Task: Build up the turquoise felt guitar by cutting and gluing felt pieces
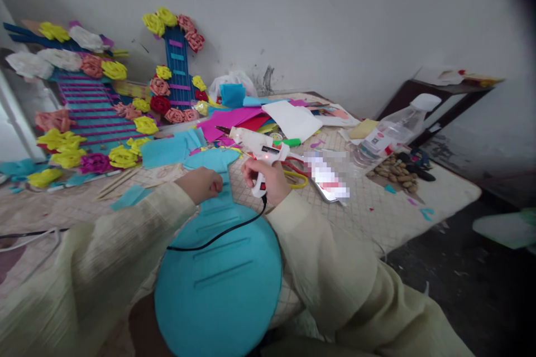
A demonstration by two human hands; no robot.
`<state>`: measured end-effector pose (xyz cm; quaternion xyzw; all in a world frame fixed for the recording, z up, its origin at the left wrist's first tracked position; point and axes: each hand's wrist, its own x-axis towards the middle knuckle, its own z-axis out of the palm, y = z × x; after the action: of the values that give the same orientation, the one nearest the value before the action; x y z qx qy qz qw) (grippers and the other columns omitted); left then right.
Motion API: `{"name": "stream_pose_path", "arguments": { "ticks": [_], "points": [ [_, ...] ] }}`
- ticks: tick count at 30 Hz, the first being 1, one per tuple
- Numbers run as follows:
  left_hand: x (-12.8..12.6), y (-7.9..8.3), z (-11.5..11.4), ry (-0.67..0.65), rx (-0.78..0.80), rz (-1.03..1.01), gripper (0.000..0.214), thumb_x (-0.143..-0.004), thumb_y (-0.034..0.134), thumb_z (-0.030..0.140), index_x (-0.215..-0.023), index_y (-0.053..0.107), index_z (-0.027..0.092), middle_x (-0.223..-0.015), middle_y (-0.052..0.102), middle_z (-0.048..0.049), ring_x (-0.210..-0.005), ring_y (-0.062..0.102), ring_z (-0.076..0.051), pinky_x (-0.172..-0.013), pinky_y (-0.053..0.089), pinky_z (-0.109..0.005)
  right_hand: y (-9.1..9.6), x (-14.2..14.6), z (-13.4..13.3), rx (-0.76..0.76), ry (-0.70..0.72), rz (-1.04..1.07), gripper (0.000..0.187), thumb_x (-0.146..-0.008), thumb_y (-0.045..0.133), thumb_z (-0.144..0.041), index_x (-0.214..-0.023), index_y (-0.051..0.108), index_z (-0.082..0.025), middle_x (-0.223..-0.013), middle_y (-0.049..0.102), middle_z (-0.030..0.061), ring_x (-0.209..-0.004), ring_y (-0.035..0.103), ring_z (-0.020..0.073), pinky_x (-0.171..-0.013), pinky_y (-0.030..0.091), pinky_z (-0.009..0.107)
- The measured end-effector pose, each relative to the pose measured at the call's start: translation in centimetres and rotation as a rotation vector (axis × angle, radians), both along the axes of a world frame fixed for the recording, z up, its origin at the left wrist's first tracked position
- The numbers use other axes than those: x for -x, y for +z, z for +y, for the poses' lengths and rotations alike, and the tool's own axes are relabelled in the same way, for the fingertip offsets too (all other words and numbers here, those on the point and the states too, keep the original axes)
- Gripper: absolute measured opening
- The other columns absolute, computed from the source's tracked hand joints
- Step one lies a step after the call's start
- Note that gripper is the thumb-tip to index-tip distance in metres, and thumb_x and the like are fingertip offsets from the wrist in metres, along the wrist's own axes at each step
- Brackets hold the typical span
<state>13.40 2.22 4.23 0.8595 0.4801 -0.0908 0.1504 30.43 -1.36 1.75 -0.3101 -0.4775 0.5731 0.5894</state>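
My right hand (268, 177) is wrapped around the handle of a white hot glue gun (260, 142), whose dark nozzle points to the left and whose small red light glows. Below it lies a turquoise guitar-shaped cutout (221, 304) with a round body, a narrow neck and several raised slots or strips. The gun's black cord (221, 232) crosses the cutout's body. Curled and closed, my left hand (201, 184) rests over the left edge of the neck; anything in its fingers is hidden.
Coloured paper sheets (234, 122) spread behind the cutout. At the back left stand flower-trimmed craft pieces (96, 103) (179, 67). To the right are a lit phone (329, 178), a red-and-yellow wire loop (298, 179), a water bottle (391, 131) and peanuts (396, 173). Wooden sticks (119, 183) lie left.
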Motion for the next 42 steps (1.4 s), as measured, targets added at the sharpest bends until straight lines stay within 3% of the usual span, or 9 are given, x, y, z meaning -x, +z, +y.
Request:
{"name": "stream_pose_path", "arguments": {
  "ticks": [22, 29, 35, 42],
  "points": [
    [-0.1, -0.2, 0.1, -0.023, 0.012, -0.003, 0.018, -0.069, 0.056, 0.015, -0.082, 0.069, 0.016, -0.080, 0.070, -0.0049, -0.073, 0.063, -0.017, -0.067, 0.043, -0.024, 0.6, 0.2, -0.4, 0.053, -0.008, 0.012, 0.024, -0.070, 0.058, -0.028, -0.050, 0.054, -0.014, -0.048, 0.051, -0.0022, -0.039, 0.044, 0.0071, -0.040, 0.029, 0.022],
    [1.0, -0.4, -0.1, -0.025, -0.015, -0.083, 0.018, -0.068, 0.054, 0.017, -0.079, 0.068, 0.018, -0.075, 0.071, -0.0015, -0.072, 0.063, -0.015, -0.065, 0.044, -0.021, 0.4, 0.2, -0.3, 0.046, -0.009, 0.004, 0.026, -0.071, 0.058, -0.029, -0.050, 0.054, -0.015, -0.046, 0.050, -0.0024, -0.039, 0.043, 0.0072, -0.041, 0.029, 0.022],
    [2.4, -1.4, -1.0, -0.011, -0.125, -0.194, 0.024, -0.077, 0.045, 0.024, -0.087, 0.067, 0.019, -0.088, 0.070, -0.0037, -0.079, 0.062, -0.016, -0.072, 0.045, -0.024, 0.5, 0.2, -0.4, 0.044, -0.013, -0.019, 0.027, -0.071, 0.057, -0.030, -0.048, 0.053, -0.015, -0.045, 0.049, -0.0023, -0.039, 0.042, 0.0071, -0.041, 0.028, 0.022],
    [2.4, -2.8, -1.5, -0.028, -0.159, -0.233, 0.025, -0.078, 0.045, 0.021, -0.086, 0.068, 0.020, -0.091, 0.070, -0.0040, -0.081, 0.061, -0.016, -0.075, 0.044, -0.025, 0.2, 0.2, -0.2, 0.031, -0.001, -0.011, 0.027, -0.071, 0.057, -0.031, -0.050, 0.054, -0.015, -0.044, 0.049, -0.0024, -0.039, 0.043, 0.0075, -0.040, 0.028, 0.022]
  ]
}}
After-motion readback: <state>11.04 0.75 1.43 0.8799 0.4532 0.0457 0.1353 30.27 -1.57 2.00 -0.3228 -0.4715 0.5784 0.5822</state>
